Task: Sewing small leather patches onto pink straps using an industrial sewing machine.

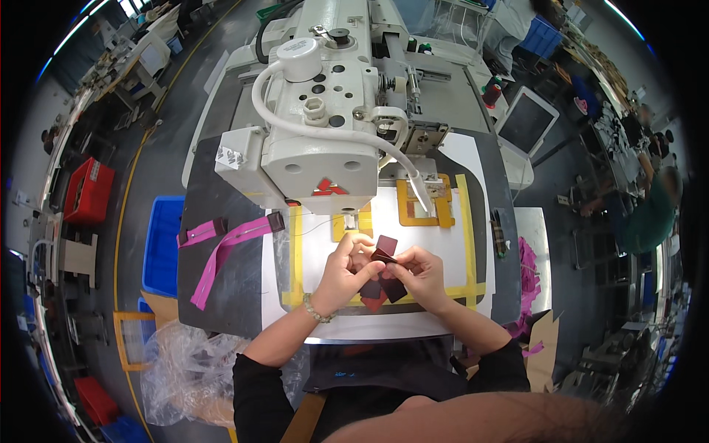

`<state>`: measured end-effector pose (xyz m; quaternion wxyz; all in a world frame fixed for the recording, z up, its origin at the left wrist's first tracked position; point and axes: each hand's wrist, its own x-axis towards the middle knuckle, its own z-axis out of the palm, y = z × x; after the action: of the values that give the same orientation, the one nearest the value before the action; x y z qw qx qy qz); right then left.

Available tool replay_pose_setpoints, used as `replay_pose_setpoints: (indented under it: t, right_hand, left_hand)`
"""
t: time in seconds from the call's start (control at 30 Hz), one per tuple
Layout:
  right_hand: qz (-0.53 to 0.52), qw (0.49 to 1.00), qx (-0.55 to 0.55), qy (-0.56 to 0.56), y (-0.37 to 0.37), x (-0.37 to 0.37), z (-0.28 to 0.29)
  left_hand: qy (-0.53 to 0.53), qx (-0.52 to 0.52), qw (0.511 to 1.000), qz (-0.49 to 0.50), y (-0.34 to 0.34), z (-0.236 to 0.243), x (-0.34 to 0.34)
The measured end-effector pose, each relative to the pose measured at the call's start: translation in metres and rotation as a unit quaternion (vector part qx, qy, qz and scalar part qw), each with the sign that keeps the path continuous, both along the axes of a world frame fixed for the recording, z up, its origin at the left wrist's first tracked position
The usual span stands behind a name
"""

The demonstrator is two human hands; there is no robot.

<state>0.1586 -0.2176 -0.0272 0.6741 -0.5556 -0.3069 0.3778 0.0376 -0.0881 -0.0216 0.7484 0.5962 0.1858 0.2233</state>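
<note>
Both my hands meet over the white work sheet (325, 284), in front of an industrial sewing machine's head (310, 162). My left hand (347, 272) is closed with its thumb and fingers on small dark maroon patches (385, 244). My right hand (419, 276) pinches the edge of the same dark patches from the other side. Below the fingertips, more dark patches (395, 290) and a reddish patch (374, 303) lie on the sheet, partly covered by my hands. To the left lie pink zipper strips (216, 264) with dark ends.
Yellow tape (297, 255) borders the sheet. A yellow-edged clamp frame (405, 203) sits under the machine at right. Beyond stand a screen (527, 120), a blue bin (164, 247) and a red crate (88, 190). Pink material (526, 284) hangs at right; clear plastic (196, 369) lies lower left.
</note>
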Motion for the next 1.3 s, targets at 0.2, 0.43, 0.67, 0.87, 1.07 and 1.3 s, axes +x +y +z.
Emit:
replay_pose_setpoints:
  t: [0.2,0.43,0.67,0.87,1.07,1.3]
  right_hand:
    - [0.007,1.000,0.004,-0.022,-0.001,0.001,-0.004]
    - [0.019,0.999,-0.010,0.031,0.000,-0.001,-0.001]
    - [0.016,0.999,-0.007,0.035,0.002,-0.003,-0.002]
    - [0.021,0.999,-0.011,0.021,0.002,-0.003,-0.001]
    - [0.031,0.998,-0.013,0.061,0.002,-0.001,-0.003]
    - [0.037,0.998,-0.022,0.054,0.001,0.001,-0.005]
  left_hand:
    - [-0.007,-0.028,0.999,-0.023,0.008,-0.006,-0.001]
    - [-0.045,-0.070,0.997,0.004,0.003,-0.011,0.002]
    - [-0.060,-0.073,0.996,-0.004,0.005,-0.015,0.004]
    - [-0.047,-0.119,0.992,-0.020,0.007,-0.019,0.004]
    - [-0.049,-0.189,0.981,0.019,0.002,-0.002,0.007]
    - [0.056,-0.046,0.992,-0.105,0.013,-0.021,0.003]
